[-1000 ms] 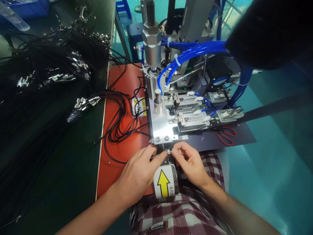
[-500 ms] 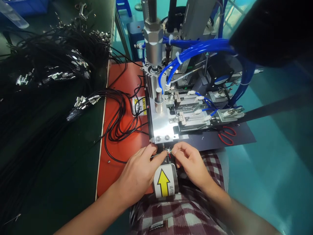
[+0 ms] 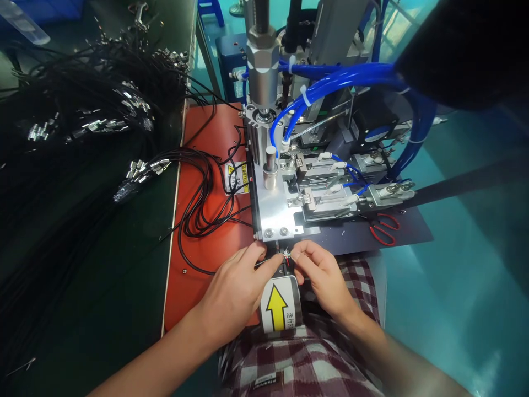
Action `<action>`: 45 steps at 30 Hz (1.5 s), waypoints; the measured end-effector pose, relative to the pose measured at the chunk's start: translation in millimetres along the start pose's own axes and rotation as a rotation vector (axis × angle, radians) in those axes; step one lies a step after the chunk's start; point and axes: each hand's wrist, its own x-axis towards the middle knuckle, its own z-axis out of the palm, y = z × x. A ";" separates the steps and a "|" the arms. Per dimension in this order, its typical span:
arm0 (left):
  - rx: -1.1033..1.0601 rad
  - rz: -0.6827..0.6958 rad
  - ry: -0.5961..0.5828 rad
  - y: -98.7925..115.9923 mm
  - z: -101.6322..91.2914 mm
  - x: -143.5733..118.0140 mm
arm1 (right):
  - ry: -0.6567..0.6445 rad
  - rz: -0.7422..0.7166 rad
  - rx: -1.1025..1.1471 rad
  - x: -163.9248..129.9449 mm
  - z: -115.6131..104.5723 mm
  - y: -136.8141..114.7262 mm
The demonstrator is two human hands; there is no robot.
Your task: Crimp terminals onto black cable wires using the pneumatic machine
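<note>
My left hand (image 3: 242,284) is closed on a thin black cable (image 3: 194,267), which runs in from the left and passes beneath the fingers. Its thumb and index finger press near the cable's stripped end, where small coloured wires (image 3: 287,256) show, one of them red. From the other side, my right hand (image 3: 320,275) pinches the tips of these fine wires between thumb and index finger. Both hands are at the front edge of a machine with a metal plate (image 3: 275,218). Below the fingertips is a white label with a yellow arrow (image 3: 278,309). The fingertips partly hide the wires.
Several black cables (image 3: 202,193) lie across a red board (image 3: 215,127) on the left. Bundles of cables with shiny metal ends (image 3: 136,107) cover the dark table. Blue air hoses (image 3: 351,74) arch above the machine. Red-handled scissors (image 3: 384,229) rest at right.
The view has shifted very slightly. Both hands stay in nearly the same place with the same grip on the cable and wires.
</note>
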 end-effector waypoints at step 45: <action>-0.072 -0.020 -0.015 2.2 2.3 -2.0 | 0.157 -0.361 -0.502 -3.0 -0.3 -0.1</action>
